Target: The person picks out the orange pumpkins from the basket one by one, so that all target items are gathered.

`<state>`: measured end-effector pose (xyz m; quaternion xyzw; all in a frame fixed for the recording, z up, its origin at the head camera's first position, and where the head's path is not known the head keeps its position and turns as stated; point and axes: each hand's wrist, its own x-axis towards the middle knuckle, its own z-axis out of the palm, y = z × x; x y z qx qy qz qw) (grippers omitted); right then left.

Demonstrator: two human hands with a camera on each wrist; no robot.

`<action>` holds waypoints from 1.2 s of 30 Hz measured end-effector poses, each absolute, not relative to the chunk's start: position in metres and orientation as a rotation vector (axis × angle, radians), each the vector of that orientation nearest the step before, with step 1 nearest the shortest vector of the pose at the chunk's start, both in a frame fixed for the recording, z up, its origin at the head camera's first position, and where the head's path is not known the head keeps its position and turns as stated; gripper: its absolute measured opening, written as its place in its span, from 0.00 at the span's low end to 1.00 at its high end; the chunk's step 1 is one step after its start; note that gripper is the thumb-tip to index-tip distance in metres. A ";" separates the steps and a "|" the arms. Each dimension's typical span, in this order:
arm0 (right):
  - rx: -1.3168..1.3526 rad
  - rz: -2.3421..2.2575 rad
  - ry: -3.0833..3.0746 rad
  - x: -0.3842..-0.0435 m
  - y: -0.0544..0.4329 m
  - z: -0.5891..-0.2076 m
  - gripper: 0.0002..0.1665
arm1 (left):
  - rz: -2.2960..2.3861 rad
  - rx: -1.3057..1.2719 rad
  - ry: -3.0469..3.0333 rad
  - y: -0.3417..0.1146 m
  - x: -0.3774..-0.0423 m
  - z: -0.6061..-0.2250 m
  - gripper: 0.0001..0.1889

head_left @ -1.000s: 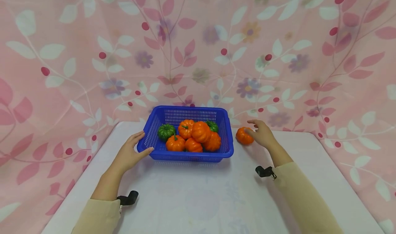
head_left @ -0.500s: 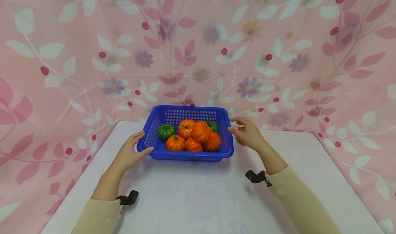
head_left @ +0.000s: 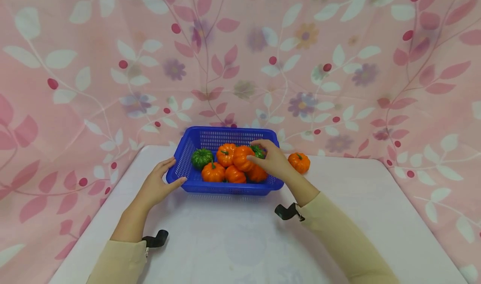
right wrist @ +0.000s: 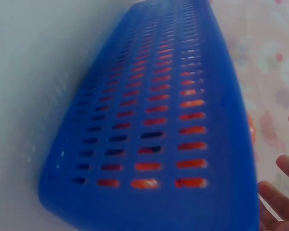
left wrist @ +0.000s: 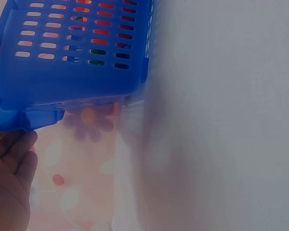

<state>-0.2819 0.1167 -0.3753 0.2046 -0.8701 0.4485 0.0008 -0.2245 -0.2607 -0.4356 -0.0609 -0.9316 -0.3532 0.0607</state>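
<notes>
A blue plastic basket (head_left: 229,188) holds several small orange pumpkins (head_left: 213,172) and green ones, one green pumpkin (head_left: 201,158) at the left inside. My left hand (head_left: 158,186) rests at the basket's left end, its fingers at the rim and thumb near the front left corner. Over the right part of the basket reaches my right hand (head_left: 276,162), thumb and fingers spread around the topmost orange pumpkin (head_left: 242,158). Whether it touches that pumpkin I cannot tell. In the right wrist view the fingers (right wrist: 279,199) look apart, beyond the basket wall.
One orange pumpkin (head_left: 299,163) sits on the white table (head_left: 233,238), just right of the basket. Behind the table hangs a pink floral curtain (head_left: 240,67), close to the basket's back. Each wrist carries a small black camera (head_left: 286,211).
The right hand has moved left from beside the loose orange pumpkin, across the basket's right rim, to above the pumpkins inside. The left hand and basket have stayed in place.
</notes>
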 end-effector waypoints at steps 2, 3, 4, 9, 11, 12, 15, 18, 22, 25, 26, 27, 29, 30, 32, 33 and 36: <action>0.646 1.390 -2.741 -0.284 0.110 -0.378 0.30 | -1.067 -0.187 -2.818 -0.261 -0.224 -0.436 0.47; 0.652 1.379 -2.747 -0.286 0.107 -0.380 0.31 | -1.063 -0.187 -2.818 -0.261 -0.224 -0.436 0.47; 0.661 1.368 -2.754 -0.287 0.104 -0.381 0.31 | -1.061 -0.188 -2.818 -0.262 -0.224 -0.436 0.47; 0.698 1.314 -2.770 -0.293 0.092 -0.384 0.34 | -1.060 -0.176 -2.824 -0.262 -0.225 -0.437 0.48; 0.684 1.292 -2.788 -0.295 0.088 -0.385 0.35 | -1.066 -0.173 -2.826 -0.262 -0.225 -0.437 0.48; 0.675 1.289 -2.797 -0.295 0.086 -0.385 0.36 | -1.066 -0.171 -2.828 -0.262 -0.225 -0.437 0.48; 0.666 1.279 -2.826 -0.298 0.082 -0.387 0.37 | -1.069 -0.172 -2.829 -0.262 -0.225 -0.437 0.48; 0.666 1.269 -2.845 -0.300 0.080 -0.390 0.37 | -1.065 -0.173 -2.827 -0.262 -0.225 -0.437 0.49; 0.661 1.259 -2.853 -0.301 0.080 -0.391 0.37 | -1.062 -0.181 -2.825 -0.261 -0.225 -0.436 0.49; 0.651 1.279 -2.850 -0.302 0.081 -0.391 0.36 | -1.058 -0.183 -2.827 -0.261 -0.225 -0.436 0.47; 0.644 1.285 -2.849 -0.302 0.082 -0.391 0.36 | -1.057 -0.182 -2.827 -0.261 -0.225 -0.436 0.47; 0.636 1.297 -2.849 -0.301 0.083 -0.391 0.36 | -1.056 -0.183 -2.828 -0.261 -0.226 -0.436 0.47; 0.618 1.320 -2.843 -0.301 0.086 -0.391 0.36 | -1.059 -0.184 -2.828 -0.260 -0.225 -0.435 0.47; 0.608 1.331 -2.840 -0.301 0.088 -0.390 0.36 | -1.061 -0.182 -2.829 -0.260 -0.225 -0.435 0.47; 0.585 1.361 -2.828 -0.299 0.092 -0.389 0.35 | -1.066 -0.178 -2.828 -0.260 -0.225 -0.436 0.47; 0.581 1.375 -2.821 -0.298 0.094 -0.388 0.35 | -1.068 -0.175 -2.828 -0.260 -0.225 -0.436 0.48; 0.571 1.389 -2.803 -0.293 0.102 -0.383 0.36 | -1.073 -0.167 -2.833 -0.260 -0.224 -0.436 0.48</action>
